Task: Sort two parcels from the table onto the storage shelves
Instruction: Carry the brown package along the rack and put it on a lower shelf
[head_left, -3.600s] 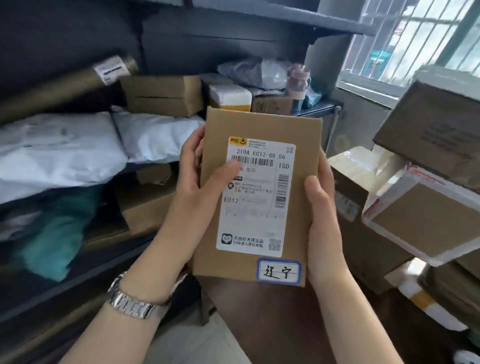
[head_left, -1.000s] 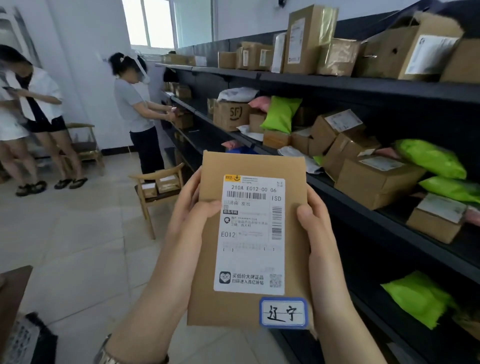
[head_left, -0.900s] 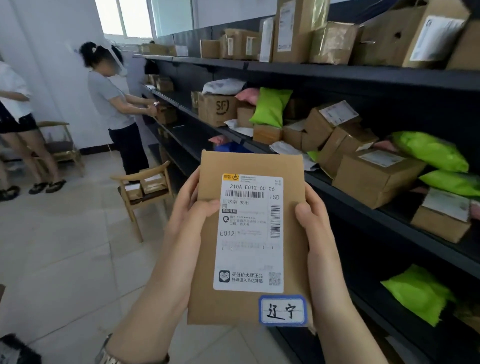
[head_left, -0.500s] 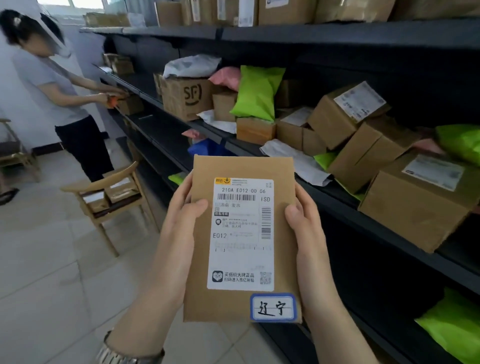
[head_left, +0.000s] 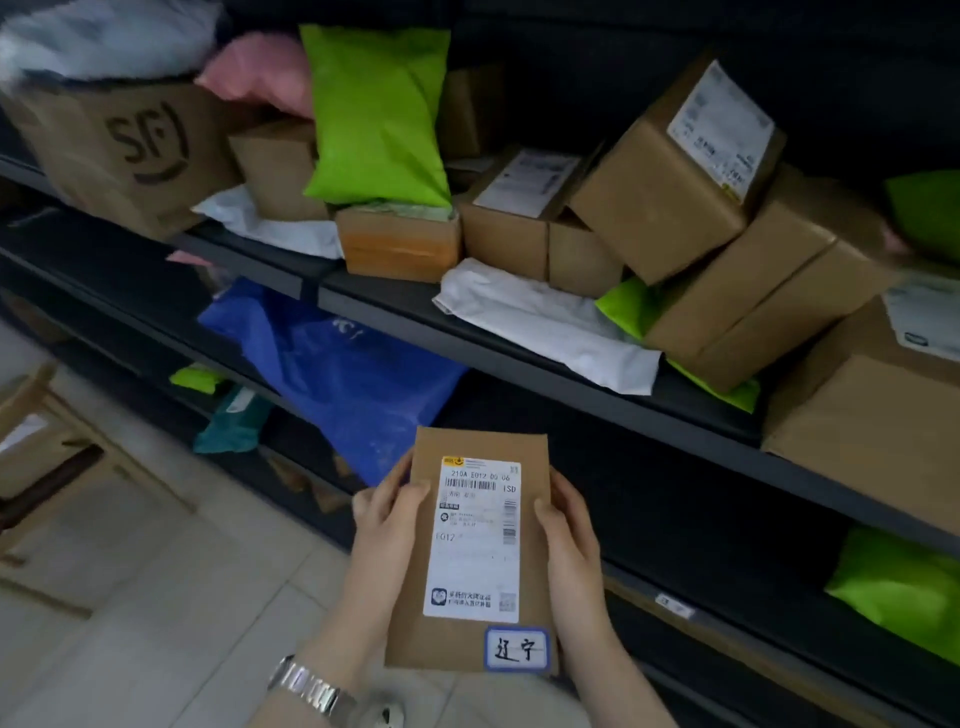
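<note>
Centrally: flat kraft parcel held label-up | left hand and right hand fingers clamp its long edges, thumbs on top | storage shelves beyond fingertips.

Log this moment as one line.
stage: carrying | held: flat brown parcel, label up | left hand: gripping | right hand: gripping | shelf: ahead, not yet placed

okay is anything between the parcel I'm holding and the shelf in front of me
Nothing visible. The parcel, held by the left hand and right hand, has open air ahead. The shelf above is crowded, with a bare strip along its front edge.
</note>
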